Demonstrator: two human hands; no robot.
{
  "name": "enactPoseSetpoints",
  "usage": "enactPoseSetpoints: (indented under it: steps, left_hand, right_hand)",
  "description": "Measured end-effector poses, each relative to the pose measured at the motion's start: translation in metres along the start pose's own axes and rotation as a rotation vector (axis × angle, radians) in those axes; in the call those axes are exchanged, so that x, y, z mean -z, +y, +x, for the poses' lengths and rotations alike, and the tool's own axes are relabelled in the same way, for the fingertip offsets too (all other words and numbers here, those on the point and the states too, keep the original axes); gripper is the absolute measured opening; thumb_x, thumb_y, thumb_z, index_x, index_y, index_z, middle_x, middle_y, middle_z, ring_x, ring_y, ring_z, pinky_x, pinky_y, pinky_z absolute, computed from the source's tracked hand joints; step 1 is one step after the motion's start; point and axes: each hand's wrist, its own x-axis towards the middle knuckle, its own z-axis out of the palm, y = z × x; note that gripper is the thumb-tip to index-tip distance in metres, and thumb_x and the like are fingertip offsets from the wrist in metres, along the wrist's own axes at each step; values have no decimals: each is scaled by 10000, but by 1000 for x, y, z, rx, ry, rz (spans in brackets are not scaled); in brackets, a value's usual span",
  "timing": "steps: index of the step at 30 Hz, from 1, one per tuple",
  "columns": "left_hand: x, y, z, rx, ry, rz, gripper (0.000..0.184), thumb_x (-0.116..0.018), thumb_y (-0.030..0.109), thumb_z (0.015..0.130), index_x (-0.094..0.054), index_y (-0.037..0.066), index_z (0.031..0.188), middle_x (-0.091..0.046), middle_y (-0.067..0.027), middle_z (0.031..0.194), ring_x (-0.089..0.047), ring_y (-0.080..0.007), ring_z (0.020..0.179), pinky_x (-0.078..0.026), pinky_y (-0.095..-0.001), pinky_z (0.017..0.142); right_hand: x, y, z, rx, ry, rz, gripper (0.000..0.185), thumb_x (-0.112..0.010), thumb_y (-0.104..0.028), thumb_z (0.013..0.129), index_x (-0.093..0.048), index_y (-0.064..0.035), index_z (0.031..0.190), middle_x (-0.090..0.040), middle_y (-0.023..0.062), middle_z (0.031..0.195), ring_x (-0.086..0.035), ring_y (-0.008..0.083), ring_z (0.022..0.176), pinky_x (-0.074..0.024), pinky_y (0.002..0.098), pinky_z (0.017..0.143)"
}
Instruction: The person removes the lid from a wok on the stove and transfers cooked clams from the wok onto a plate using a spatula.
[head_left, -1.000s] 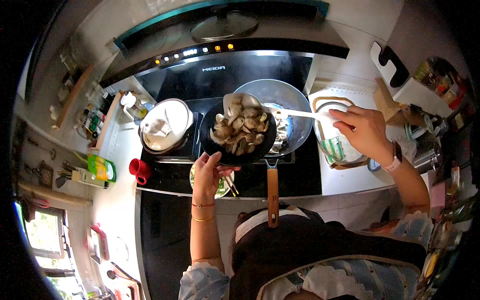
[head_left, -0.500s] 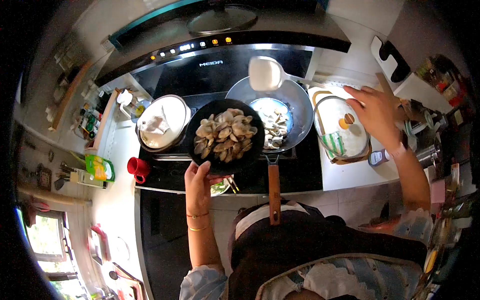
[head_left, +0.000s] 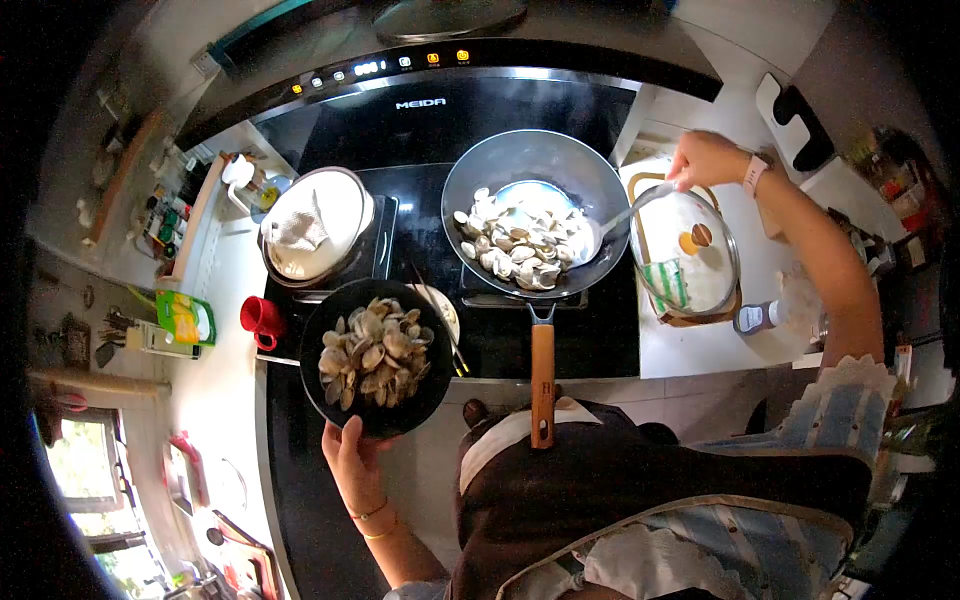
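My left hand (head_left: 355,458) grips the near rim of a black plate (head_left: 432,402), which is out over the counter's front edge at the left. Clams in their shells (head_left: 375,352) are heaped on it. To the right, my right hand (head_left: 698,163) is closed on the handle of a pale spatula (head_left: 612,222), whose head is down inside the wok (head_left: 590,160) at its right side. More clams (head_left: 520,240) lie in the wok among some liquid. The wok's wooden handle (head_left: 542,380) points toward my body.
A lidded pot (head_left: 345,205) with a cloth (head_left: 297,222) stands on the left burner, a red mug (head_left: 262,318) near it. A glass lid (head_left: 705,275) lies right of the wok. Chopsticks (head_left: 458,350) rest on a partly hidden plate. The range hood (head_left: 560,85) hangs above.
The clam plate has moved left and toward me, away from the wok. The spatula has gone from above the plate, up, then down into the wok, where more clams now show.
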Motion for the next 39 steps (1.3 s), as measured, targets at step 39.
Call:
enactPoseSetpoints:
  steps: [39]
  left_hand:
    - [14, -16, -5, 96, -45, -54, 251, -531, 73, 854, -489, -66, 1058, -641, -128, 846, -652, -177, 583, -560, -244, 481]
  right_hand:
    - [60, -152, 55, 225, 197, -270, 159, -735, -118, 554, -690, -57, 694, -659, 95, 721, -639, 246, 705, -488, 361, 617]
